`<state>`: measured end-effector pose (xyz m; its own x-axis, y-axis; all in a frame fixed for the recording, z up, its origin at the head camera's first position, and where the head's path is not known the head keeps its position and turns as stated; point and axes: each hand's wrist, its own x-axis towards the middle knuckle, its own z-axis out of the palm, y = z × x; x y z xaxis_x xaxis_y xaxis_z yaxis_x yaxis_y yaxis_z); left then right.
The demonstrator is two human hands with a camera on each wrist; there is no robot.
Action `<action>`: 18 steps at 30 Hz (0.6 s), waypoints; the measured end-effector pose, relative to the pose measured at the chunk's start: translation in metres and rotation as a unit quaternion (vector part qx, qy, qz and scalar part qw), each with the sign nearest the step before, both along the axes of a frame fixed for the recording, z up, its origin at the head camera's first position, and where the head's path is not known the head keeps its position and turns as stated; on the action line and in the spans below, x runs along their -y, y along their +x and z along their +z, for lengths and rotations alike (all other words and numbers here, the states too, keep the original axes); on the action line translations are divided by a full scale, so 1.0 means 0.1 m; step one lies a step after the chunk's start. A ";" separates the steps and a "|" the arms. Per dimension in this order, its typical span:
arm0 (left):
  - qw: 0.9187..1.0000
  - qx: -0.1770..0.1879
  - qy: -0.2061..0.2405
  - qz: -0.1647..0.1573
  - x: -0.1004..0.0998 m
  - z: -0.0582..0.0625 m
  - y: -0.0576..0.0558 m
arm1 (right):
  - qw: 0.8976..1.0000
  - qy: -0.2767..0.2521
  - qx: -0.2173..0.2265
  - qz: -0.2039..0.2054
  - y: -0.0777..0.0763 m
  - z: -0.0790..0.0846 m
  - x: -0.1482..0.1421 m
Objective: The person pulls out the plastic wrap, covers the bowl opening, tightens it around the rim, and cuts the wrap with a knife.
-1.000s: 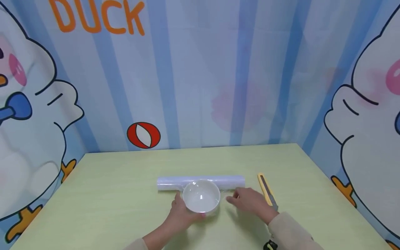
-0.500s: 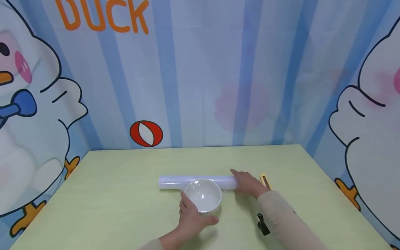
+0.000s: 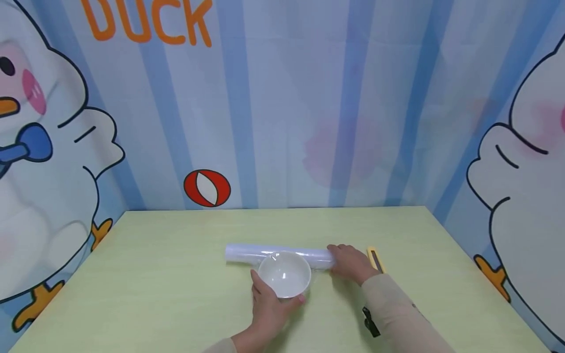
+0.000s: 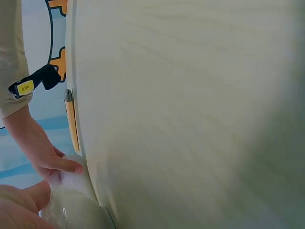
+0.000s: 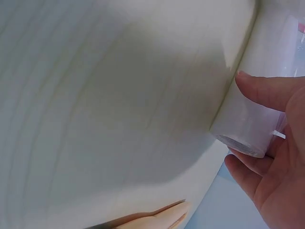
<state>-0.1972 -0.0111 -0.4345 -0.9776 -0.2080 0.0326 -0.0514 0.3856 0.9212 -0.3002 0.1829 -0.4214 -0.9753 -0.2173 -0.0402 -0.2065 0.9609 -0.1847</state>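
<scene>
A white bowl (image 3: 284, 275) sits on the table, with clear film over its mouth. My left hand (image 3: 270, 306) holds it from the near left, thumb along the near side and fingers around the left. Just behind the bowl lies a long roll of plastic wrap (image 3: 247, 254). My right hand (image 3: 352, 264) grips the roll's right end; in the right wrist view the thumb lies across the roll (image 5: 257, 109) and the fingers pass under its open end. The left wrist view catches the film-covered bowl (image 4: 78, 212) low at the left, partly cut off.
A yellow utility knife (image 3: 374, 259) lies right of the roll, partly hidden by the right forearm. The pale green table (image 3: 176, 274) ends at a blue striped curtain (image 3: 282, 147) behind, with printed ducks on both sides.
My right hand has moved from beside the bowl to the roll's right end and taken hold of it. The roll's left end has swung slightly away. The left hand stays at the bowl.
</scene>
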 end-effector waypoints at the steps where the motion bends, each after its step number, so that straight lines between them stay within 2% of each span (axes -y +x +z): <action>1: 1.000 -0.002 0.010 -0.006 0.01 -0.01 -0.01 | 1.000 0.003 -0.002 0.000 0.01 0.00 0.00; 8: 0.997 -0.026 0.037 -0.055 0.13 -0.05 -0.06 | 0.999 0.026 -0.039 0.010 0.09 0.00 -0.03; 11: 0.996 -0.030 0.019 -0.083 0.21 -0.06 -0.07 | 0.998 0.031 -0.048 0.012 0.13 0.01 -0.04; 18: 0.988 -0.031 -0.063 -0.138 0.40 -0.07 -0.15 | 0.995 0.033 -0.088 0.028 0.27 -0.02 -0.07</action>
<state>-0.2122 -0.0513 -0.4417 -0.9919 0.0749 0.1024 0.1260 0.4889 0.8632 -0.2727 0.1896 -0.4233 -0.9548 -0.2740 0.1150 -0.2836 0.9559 -0.0770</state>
